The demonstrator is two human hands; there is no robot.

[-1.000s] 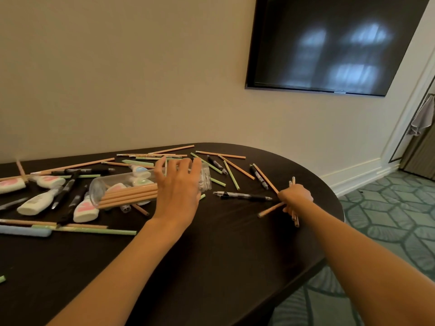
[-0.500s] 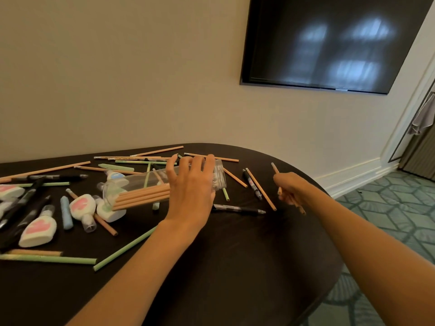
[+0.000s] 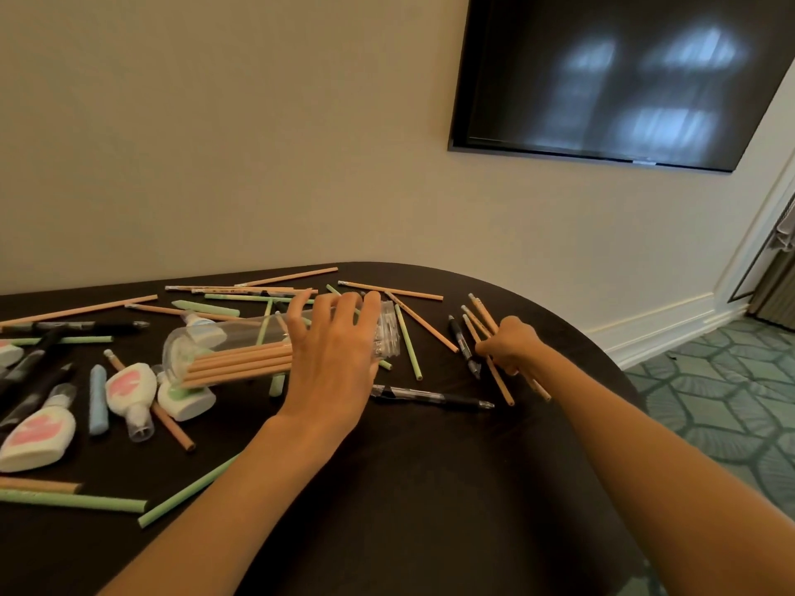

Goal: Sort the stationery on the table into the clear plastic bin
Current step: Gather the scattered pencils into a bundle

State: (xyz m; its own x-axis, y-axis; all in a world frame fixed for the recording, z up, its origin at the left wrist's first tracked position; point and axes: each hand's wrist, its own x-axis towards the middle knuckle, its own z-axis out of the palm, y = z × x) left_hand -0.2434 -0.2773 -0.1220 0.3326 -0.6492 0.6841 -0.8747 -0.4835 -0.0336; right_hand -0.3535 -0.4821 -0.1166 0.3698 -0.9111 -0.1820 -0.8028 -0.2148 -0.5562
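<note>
Room: cream wall behind a dark, rounded bench (image 3: 430, 488); a black screen (image 3: 623, 71) hangs on the wall.
Task's thing: the clear plastic bin (image 3: 241, 337) lies on its side mid-bench, nearer the far edge, with its mouth toward the right edge. Several stored pencils (image 3: 241, 367) lie inside.
Left hand (image 3: 331, 363): rests on the bin's mouth end, fingers spread and laid across it, apparently steadying it.
Right hand (image 3: 512, 344): near the right edge, fingers curled around a bundle of tan pencils (image 3: 477, 316).
Loose items: a black pen (image 3: 430, 397) lies between the hands; white bottles (image 3: 129, 389), green sticks (image 3: 189, 492) and more pencils are scattered toward the left edge.
Step in hand: probably gathering loose pencils for the bin; much stationery remains out.
Next move: likely bringing the bundle to the bin's mouth, lined up with its length, while the left hand stops the bin from rolling.
</note>
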